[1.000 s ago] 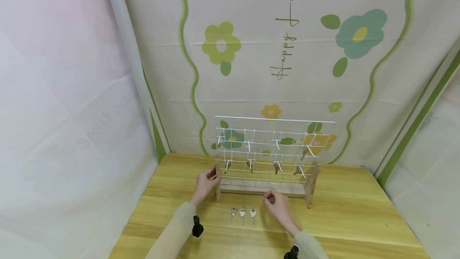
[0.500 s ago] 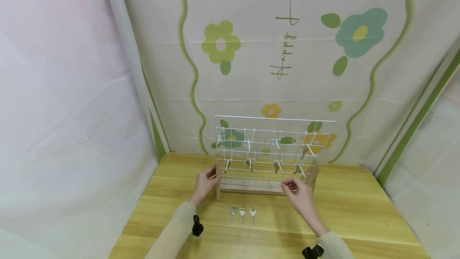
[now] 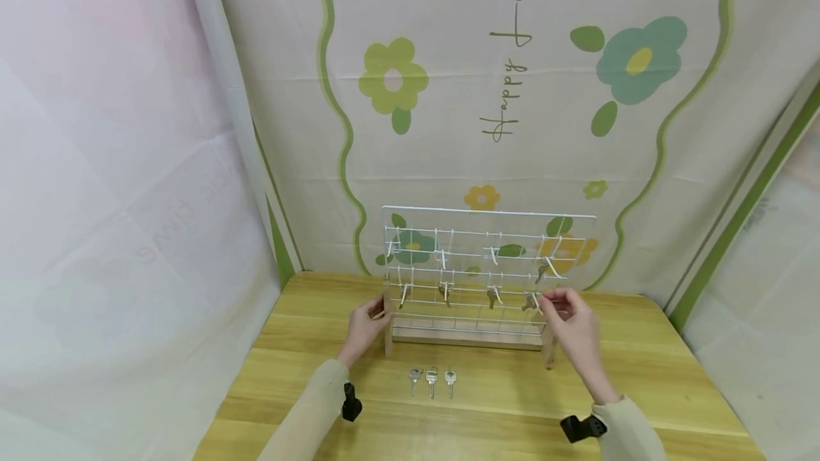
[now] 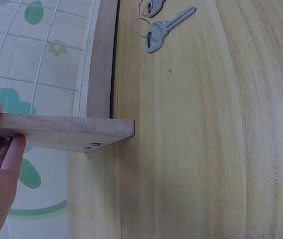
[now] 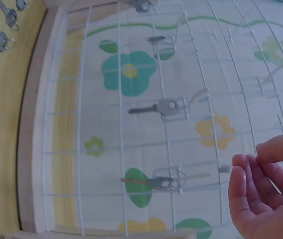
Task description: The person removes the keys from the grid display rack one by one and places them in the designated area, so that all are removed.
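Observation:
A white wire rack [image 3: 480, 213] with hooks stands in a wooden base. My left hand [image 3: 364, 327] grips its left wooden side post [image 4: 62, 127], thumb on one face and fingers on the other. Close to the lower right hook hovers my right hand [image 3: 574, 326], its fingers bent with the tips near each other and nothing visible in them. Beside those fingers hangs a key [image 3: 529, 301]. Another key [image 3: 542, 272] hangs from the upper right hook; in the right wrist view the hand partly hides it. More keys hang along the lower row, including one key [image 5: 167, 106].
Three silver keys lie in a row before the rack: a left key [image 3: 414, 379], a middle key [image 3: 432, 381] and a right key [image 3: 450, 382]. The wooden table [image 3: 640, 375] reaches back to a flowered curtain [image 3: 448, 155]. Three upper hooks hold no key.
My right hand has moved from beside the row of keys, rightward and up, to the rack's right hooks. The left hand and the keys on the table have stayed put.

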`<action>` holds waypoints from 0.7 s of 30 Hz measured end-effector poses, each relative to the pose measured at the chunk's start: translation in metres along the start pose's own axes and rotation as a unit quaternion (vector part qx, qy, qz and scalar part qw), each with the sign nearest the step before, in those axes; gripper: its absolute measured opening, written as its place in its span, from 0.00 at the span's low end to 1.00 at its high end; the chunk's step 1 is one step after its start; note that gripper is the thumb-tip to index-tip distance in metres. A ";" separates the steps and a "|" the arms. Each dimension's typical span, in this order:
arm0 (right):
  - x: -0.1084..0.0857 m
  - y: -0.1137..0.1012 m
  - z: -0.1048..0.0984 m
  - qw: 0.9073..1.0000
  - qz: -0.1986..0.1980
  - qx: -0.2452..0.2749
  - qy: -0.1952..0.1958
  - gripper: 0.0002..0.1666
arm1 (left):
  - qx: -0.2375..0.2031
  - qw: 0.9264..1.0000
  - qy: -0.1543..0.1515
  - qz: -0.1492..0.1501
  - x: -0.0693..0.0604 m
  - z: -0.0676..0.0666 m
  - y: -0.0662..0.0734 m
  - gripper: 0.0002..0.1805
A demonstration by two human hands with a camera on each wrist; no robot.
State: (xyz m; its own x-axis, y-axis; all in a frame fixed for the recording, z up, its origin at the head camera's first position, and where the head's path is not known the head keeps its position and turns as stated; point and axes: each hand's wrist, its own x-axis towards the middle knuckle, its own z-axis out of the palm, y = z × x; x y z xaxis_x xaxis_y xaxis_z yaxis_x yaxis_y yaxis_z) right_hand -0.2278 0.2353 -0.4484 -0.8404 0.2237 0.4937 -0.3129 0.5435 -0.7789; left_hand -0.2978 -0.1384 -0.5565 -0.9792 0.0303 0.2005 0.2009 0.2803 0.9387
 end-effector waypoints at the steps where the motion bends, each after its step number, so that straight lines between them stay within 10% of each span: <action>1: 0.003 0.000 -0.002 1.000 0.002 0.000 0.006 0.06 | 0.003 1.000 0.000 0.002 0.000 0.000 0.000 0.28; 21: 0.050 0.001 -0.002 0.999 0.006 -0.019 0.044 0.11 | 0.009 1.000 0.006 0.011 -0.001 0.000 0.001 0.27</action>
State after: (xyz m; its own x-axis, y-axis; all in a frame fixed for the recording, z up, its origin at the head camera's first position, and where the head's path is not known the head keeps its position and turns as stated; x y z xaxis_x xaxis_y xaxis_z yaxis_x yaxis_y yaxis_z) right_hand -0.2696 0.2486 -0.4240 -0.8006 0.3002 0.5186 -0.2851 0.5704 -0.7703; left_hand -0.2969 -0.1378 -0.5562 -0.9741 0.0257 0.2249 0.2222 0.2972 0.9286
